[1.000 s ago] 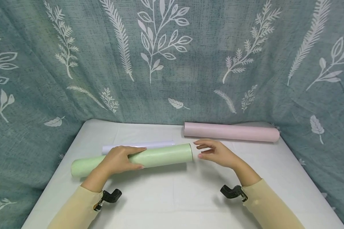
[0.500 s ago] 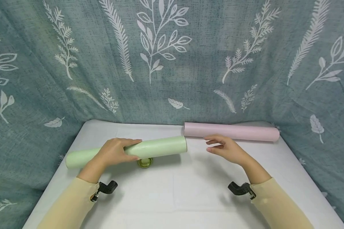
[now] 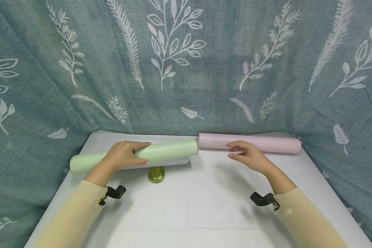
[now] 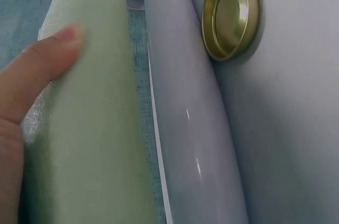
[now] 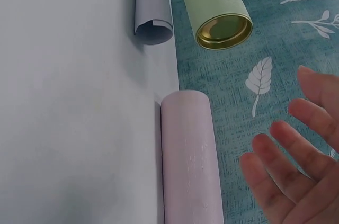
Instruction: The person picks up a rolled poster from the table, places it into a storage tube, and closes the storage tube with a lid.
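Green tube [image 3: 167, 151], textured cylinder with gold metal rim [image 5: 232, 43], raised near glossy rolled lilac sheet [image 4: 196, 102]; I see left hand [image 3: 121, 156] clamped round it, right hand [image 3: 248, 156] fingers apart, near pink tube [image 3: 268, 143].

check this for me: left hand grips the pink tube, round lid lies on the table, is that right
Only the colour is wrong: the head view shows the left hand gripping the green tube. The round lid does lie on the table.
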Motion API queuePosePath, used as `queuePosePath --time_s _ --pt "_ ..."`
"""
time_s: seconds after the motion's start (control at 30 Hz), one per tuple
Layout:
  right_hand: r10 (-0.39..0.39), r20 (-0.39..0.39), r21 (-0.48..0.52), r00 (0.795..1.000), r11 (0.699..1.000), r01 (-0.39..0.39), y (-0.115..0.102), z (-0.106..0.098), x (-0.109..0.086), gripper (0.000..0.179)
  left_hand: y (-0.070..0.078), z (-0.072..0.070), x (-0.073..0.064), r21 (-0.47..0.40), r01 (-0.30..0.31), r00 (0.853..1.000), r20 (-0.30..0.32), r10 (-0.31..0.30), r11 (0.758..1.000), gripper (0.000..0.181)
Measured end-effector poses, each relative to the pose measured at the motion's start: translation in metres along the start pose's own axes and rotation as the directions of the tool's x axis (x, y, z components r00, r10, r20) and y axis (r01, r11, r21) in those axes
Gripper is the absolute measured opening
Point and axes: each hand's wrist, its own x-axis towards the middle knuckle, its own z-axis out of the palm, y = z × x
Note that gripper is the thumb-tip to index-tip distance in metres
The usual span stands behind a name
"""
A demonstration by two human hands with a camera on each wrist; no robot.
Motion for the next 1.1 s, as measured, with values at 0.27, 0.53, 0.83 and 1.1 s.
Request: queuePosePath --time_s 0.27,0.53,0.83,1.1 --pt "0.07 0.003 -0.037 0.998 0.997 -0.07 0.007 -0.011 0.005 0.044 -0.007 0.0 0.014 0.01 0.063 0.997 0.043 -0.063 0.998 0.071" --pt "0.088 0.004 -0.143 0.996 0.986 -0.086 0.023 -0.026 0.02 0.049 -0.022 0.005 0.029 0.009 0.128 0.987 0.091 -0.129 0.992 0.073" --pt "0.142 -0.024 -0.228 0.99 0.963 -0.144 0.029 -0.04 0.034 0.05 -0.029 0.01 0.045 0.03 0.149 0.973 0.172 -0.152 0.988 0.075" --pt "0.125 -0.078 -0.264 0.989 0.954 -0.141 0.044 -0.04 0.048 0.044 -0.037 0.015 0.051 0.059 0.161 0.969 0.179 -0.169 0.985 0.074"
